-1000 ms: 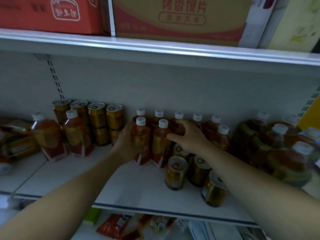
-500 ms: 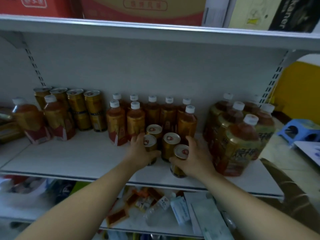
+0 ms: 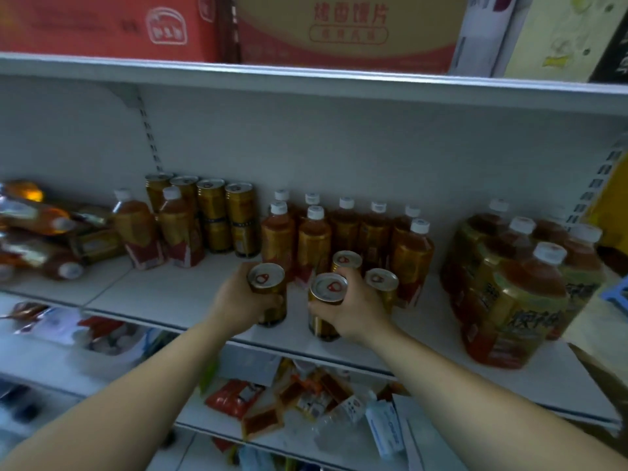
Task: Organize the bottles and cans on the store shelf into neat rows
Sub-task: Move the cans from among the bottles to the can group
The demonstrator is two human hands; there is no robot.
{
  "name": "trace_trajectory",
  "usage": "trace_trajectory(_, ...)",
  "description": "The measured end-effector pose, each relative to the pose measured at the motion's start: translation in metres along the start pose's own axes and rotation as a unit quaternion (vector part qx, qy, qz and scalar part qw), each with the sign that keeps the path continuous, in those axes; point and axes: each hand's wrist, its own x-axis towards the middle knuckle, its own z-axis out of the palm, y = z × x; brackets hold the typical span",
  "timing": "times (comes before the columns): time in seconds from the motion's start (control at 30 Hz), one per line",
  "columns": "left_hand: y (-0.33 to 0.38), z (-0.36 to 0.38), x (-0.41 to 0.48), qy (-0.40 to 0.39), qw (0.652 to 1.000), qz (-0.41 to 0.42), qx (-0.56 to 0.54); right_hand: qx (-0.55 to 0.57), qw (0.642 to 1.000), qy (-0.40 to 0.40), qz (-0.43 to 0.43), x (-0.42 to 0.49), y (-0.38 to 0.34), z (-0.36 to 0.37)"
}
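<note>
My left hand [image 3: 238,305] grips a gold can [image 3: 266,283] near the front of the white shelf [image 3: 163,294]. My right hand [image 3: 353,312] grips a second gold can [image 3: 327,294] just to its right. Two more gold cans [image 3: 382,283] stand behind my right hand. Behind them, small tea bottles with white caps [image 3: 343,229] stand in two rows. Stacked gold cans [image 3: 224,215] line the back left, with two bottles [image 3: 156,229] in front of them.
Large tea bottles [image 3: 523,283] crowd the shelf's right end. Bottles lie on their sides at the far left [image 3: 37,229]. Cardboard boxes [image 3: 343,28] sit on the shelf above. Snack packets [image 3: 272,402] fill the shelf below.
Both hands moved from the small bottles to the loose cans, closed round one can each and drew them apart, the left one leftward and toward the shelf's front.
</note>
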Motion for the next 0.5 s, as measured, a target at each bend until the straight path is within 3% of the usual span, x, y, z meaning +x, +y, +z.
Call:
trace_trajectory(0.3, -0.080, -0.153, -0.003, 0.058, 0.998, -0.034, 0.007, 0.015, 0.999, -0.033, -0.011, 0.044, -0.092, 0.125)
trace_trajectory(0.5, -0.116, -0.209, 0.019, 0.011, 1.000, -0.015, 0.007, 0.025, 0.999, -0.005, 0.030, 0.059, -0.127, 0.189)
